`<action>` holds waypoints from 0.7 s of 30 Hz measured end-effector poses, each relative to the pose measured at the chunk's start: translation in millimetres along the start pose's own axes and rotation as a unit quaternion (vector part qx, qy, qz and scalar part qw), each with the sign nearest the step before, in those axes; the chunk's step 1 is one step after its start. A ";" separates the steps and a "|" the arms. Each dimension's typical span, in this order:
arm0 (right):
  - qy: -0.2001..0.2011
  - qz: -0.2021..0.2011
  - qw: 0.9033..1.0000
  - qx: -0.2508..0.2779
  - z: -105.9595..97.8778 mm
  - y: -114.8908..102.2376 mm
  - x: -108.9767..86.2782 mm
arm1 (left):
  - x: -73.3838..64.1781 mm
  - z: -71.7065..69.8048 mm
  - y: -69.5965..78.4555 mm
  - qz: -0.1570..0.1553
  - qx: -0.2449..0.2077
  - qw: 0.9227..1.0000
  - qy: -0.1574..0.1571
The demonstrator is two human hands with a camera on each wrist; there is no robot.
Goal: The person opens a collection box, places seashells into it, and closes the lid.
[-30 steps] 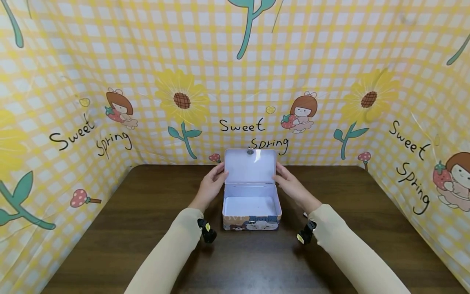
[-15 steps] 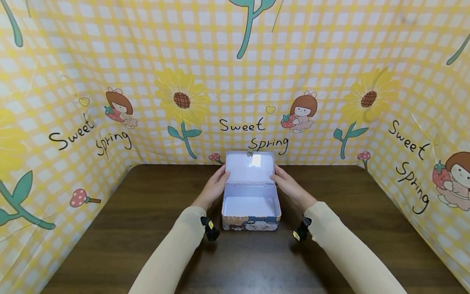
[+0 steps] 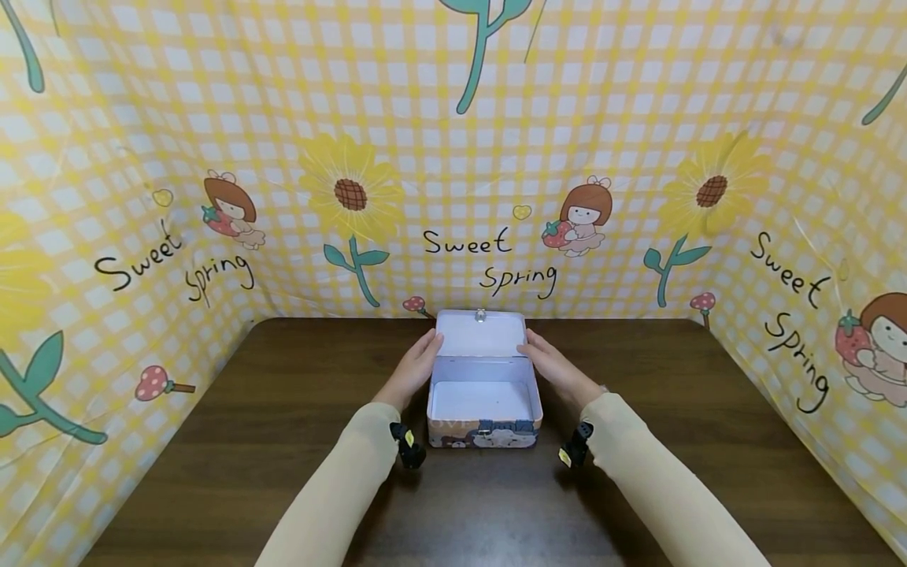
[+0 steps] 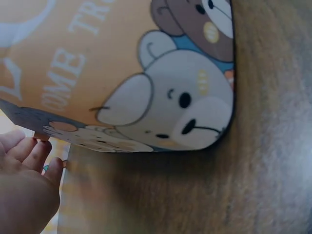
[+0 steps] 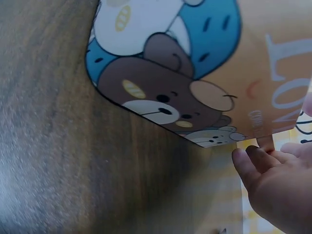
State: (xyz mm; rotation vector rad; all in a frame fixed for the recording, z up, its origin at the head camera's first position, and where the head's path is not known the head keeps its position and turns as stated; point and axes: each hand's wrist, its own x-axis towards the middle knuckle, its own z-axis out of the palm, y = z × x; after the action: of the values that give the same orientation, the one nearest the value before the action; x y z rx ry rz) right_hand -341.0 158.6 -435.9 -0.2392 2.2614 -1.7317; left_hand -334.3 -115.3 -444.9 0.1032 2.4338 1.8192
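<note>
A hinged tin box (image 3: pixel 485 433) with cartoon bears on its outside stands on the table, its white inside (image 3: pixel 482 399) showing nothing in it. Its lid (image 3: pixel 482 335) is raised and leans back, a round metal clasp (image 3: pixel 481 316) at the top edge. My left hand (image 3: pixel 412 366) holds the lid's left edge, thumb on the inner face and fingers behind. At the right edge, my right hand (image 3: pixel 560 366) grips it the same way. The left wrist view has the bear-printed side (image 4: pixel 161 97) large, fingers beyond it; the right wrist view has the opposite side (image 5: pixel 165 87).
The brown wooden table (image 3: pixel 283 441) ends close behind the box. A yellow-checked cloth (image 3: pixel 453 157) with sunflowers and "Sweet Spring" lettering hangs at the back and both sides. Black wrist devices sit by the sleeves (image 3: pixel 340 465).
The lid has tilted further back, its top edge now lower in the head view. Both hands have moved down with it and slightly inward. The box's base has barely moved.
</note>
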 end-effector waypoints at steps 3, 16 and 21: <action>0.003 0.001 1.000 -0.007 0.5 1.5 1.0 | -0.7 0.3 -1.7 -0.005 0.001 1.000 -0.002; -0.002 0.007 1.000 0.007 -2.5 -1.2 -6.3 | -9.1 -6.6 2.5 0.014 0.068 0.998 -0.010; -0.008 0.003 1.000 0.003 -5.0 -2.0 -12.9 | -19.3 -14.8 6.7 0.042 0.135 0.990 -0.028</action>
State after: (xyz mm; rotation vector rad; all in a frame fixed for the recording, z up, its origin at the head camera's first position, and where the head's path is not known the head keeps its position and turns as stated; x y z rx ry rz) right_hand -330.5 166.6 -431.2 -0.2440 2.2428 -1.7272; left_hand -317.0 -129.7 -433.6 0.2787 2.6574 1.4820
